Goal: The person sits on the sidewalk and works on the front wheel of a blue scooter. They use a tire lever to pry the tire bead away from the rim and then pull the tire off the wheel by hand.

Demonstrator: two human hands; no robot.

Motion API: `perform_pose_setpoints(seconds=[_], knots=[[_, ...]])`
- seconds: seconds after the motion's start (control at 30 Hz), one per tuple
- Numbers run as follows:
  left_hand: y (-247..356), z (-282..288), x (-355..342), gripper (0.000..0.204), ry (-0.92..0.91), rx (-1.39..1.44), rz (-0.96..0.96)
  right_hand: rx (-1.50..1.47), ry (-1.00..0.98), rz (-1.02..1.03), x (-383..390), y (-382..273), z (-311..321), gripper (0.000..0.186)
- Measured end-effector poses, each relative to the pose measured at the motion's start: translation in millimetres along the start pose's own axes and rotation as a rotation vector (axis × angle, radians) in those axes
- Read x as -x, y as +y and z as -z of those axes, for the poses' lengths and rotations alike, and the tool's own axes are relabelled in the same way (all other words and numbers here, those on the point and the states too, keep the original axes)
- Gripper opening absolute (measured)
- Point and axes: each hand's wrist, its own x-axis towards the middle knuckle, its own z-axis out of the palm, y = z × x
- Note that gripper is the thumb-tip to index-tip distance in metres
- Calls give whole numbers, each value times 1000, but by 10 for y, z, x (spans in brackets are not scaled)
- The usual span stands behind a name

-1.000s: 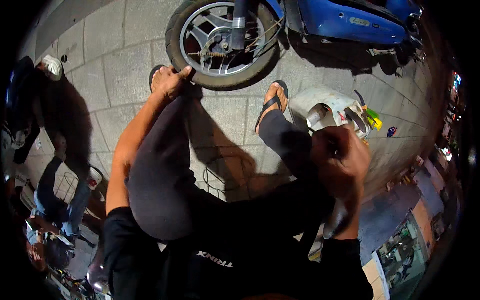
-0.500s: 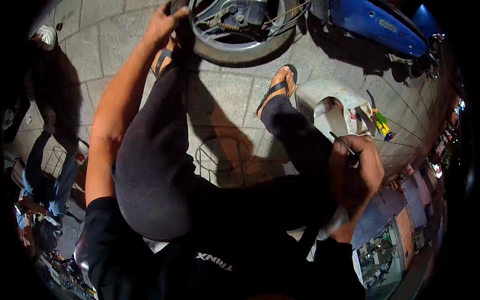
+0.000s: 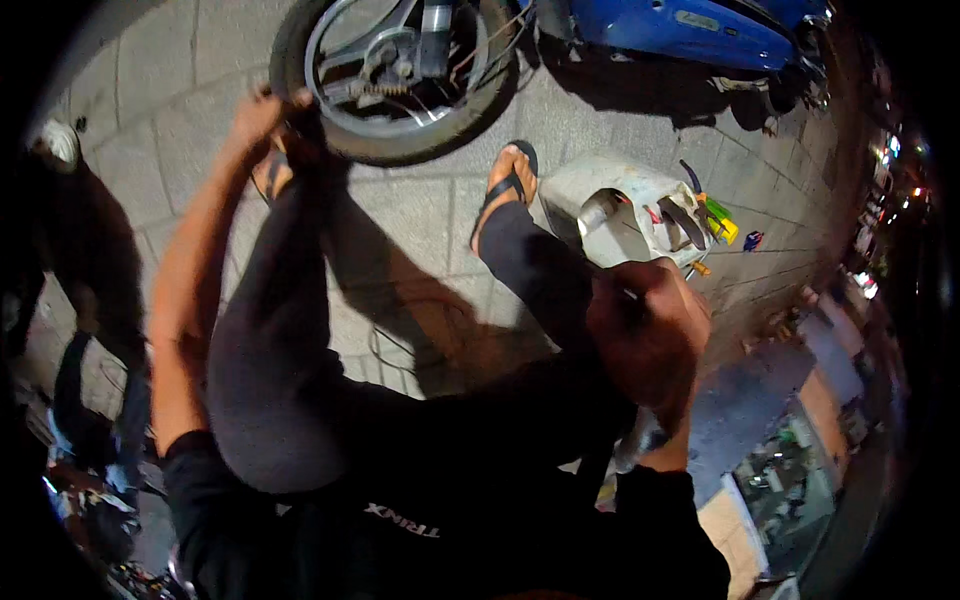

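Observation:
My left hand (image 3: 268,118) is closed on the left edge of a black tyre (image 3: 395,148), which is on a spoked motorbike wheel with a coil spring beside its hub. Close to my right knee, my right hand (image 3: 655,325) is curled round a thin dark tool, now mostly hidden by the fingers. Something shiny shows by that wrist, but I cannot make out what it is. Beyond the right hand lies a cut-open whitish plastic container (image 3: 570,195) with tools in it, among them a yellow-green handle (image 3: 722,222).
A blue motorbike body panel (image 3: 680,38) extends to the upper right. My sandalled feet (image 3: 503,185) rest on the paving between wheel and container. Another person's legs (image 3: 95,390) are at the left. A box of assorted small parts (image 3: 790,480) is at the lower right.
The view has shifted, so the wheel and container appear further left. My left hand sits lower along the tyre's edge. My right hand has turned, covering more of the dark tool.

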Motion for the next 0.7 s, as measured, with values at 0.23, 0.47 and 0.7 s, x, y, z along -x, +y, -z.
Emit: perform_pose_setpoints(seconds=[0.23,0.47,0.7], knots=[[-386,105,-177,57,87,121,-159,-49,18,110,-176,-70,-38,14],[-690,-447,262,80,-40,-233,-2,87,19,96,-55,-73,9,17],[-381,-476,399,61,-29,-51,136,4,-46,125,-235,-156,32,19]])
